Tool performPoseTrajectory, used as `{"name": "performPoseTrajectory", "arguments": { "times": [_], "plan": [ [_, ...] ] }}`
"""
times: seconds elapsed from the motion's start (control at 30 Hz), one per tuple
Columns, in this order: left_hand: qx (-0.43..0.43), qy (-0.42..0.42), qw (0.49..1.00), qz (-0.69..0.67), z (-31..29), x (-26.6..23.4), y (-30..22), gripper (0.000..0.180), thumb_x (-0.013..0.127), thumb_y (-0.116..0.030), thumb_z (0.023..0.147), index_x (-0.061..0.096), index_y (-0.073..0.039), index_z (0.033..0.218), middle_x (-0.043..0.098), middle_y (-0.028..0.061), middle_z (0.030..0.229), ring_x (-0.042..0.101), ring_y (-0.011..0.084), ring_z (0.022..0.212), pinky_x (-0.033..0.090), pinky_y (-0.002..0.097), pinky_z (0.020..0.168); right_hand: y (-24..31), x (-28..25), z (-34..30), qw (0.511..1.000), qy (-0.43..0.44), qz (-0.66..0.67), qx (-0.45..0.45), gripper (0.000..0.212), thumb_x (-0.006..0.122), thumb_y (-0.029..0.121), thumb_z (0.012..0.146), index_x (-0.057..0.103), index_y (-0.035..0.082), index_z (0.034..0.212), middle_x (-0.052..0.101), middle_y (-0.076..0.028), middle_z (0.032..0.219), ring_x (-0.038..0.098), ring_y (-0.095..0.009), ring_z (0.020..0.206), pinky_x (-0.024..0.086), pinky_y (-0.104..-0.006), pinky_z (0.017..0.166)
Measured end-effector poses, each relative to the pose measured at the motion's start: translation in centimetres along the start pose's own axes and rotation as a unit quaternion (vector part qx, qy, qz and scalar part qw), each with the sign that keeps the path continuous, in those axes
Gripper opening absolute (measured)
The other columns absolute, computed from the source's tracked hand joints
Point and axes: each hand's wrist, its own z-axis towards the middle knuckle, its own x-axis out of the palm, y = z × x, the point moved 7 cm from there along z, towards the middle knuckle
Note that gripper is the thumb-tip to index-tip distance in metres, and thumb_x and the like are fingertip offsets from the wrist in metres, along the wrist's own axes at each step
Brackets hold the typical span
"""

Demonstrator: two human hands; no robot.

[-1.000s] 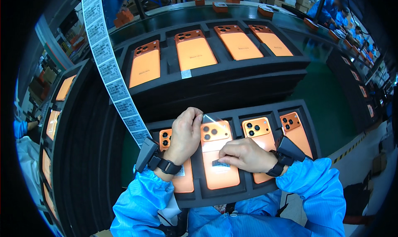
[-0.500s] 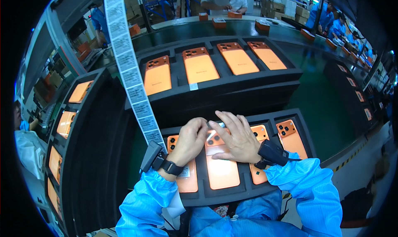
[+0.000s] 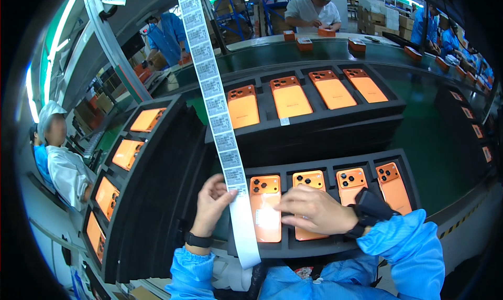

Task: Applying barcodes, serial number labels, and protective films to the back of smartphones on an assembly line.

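Labels [image 3: 214, 90] run down a pale strip [image 3: 244, 242] from the top of my view, its lower stretch bare, crossing the left end of the near tray [image 3: 288, 239]. I see the left hand [image 3: 210, 205] at the strip's left edge, thumb and forefinger closed on it, the other fingers loosely curled. The right hand [image 3: 317, 211] partly covers the second phone [image 3: 309, 178], fingers bent and close together, tips pointing left beside the first phone [image 3: 267, 224]; I cannot tell whether they hold or touch anything. That first phone lies lens side up in the tray, just right of the strip. Two more phones [image 3: 351, 179] sit farther right. Beyond, I make out a far tray [image 3: 265, 106] with four orange phones, and at left a stack [image 3: 152, 195] topped with four more.
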Motion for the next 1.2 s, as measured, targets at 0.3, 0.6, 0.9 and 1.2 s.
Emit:
{"name": "performPoseTrajectory", "arguments": {
  "times": [0.3, 0.6, 0.9, 1.2],
  "plan": [
    [-0.039, 0.161, 0.978, -0.124, -3.9, 3.1, -3.5, 0.023, 0.058, -0.011, 0.091, 0.065, 0.005, 0.107, 0.068, 0.0073, 0.095, 0.062, 0.0103, 0.086, 0.049, 0.0243, 0.08, 1.8, 1.7, 4.0, 0.979, -0.181, -0.095, -0.021, 0.035, 0.073, 0.016, 0.075, 0.065, 0.008, 0.108, 0.054, -0.01, 0.108, 0.052, -0.027, 0.101, 0.045, -0.0387, 0.081],
    [-0.047, 0.064, 0.984, -0.161, -5.2, 2.4, -3.6, 0.027, 0.051, -0.018, 0.094, 0.069, 0.003, 0.092, 0.067, 0.0032, 0.082, 0.052, 0.004, 0.068, 0.038, 0.0205, 0.061, 4.8, 1.1, 3.7, 0.954, -0.205, -0.154, -0.155, 0.025, 0.071, 0.007, 0.071, 0.069, 0.006, 0.096, 0.063, -0.004, 0.088, 0.058, -0.022, 0.084, 0.043, -0.0334, 0.07],
    [-0.085, 0.006, 0.974, -0.208, -6.4, 2.5, -3.1, 0.027, 0.047, -0.013, 0.094, 0.063, 0.007, 0.102, 0.067, 0.0132, 0.096, 0.065, 0.0174, 0.085, 0.05, 0.0296, 0.077, 7.9, 2.2, 2.4, 0.893, -0.212, -0.292, -0.267, 0.026, 0.067, 0.013, 0.068, 0.07, 0.003, 0.092, 0.063, -0.001, 0.089, 0.059, -0.016, 0.086, 0.041, -0.0302, 0.071],
    [-0.093, 0.056, 0.976, -0.188, -6.3, 3.6, -3.9, 0.03, 0.047, -0.018, 0.097, 0.066, 0.005, 0.097, 0.067, 0.0075, 0.089, 0.063, 0.0116, 0.079, 0.05, 0.0254, 0.072, 6.9, 1.5, 2.2, 0.948, -0.194, -0.193, -0.162, 0.023, 0.071, 0.01, 0.069, 0.07, 0.009, 0.092, 0.064, -0.003, 0.101, 0.055, -0.021, 0.093, 0.039, -0.0376, 0.077]
  ]
}}
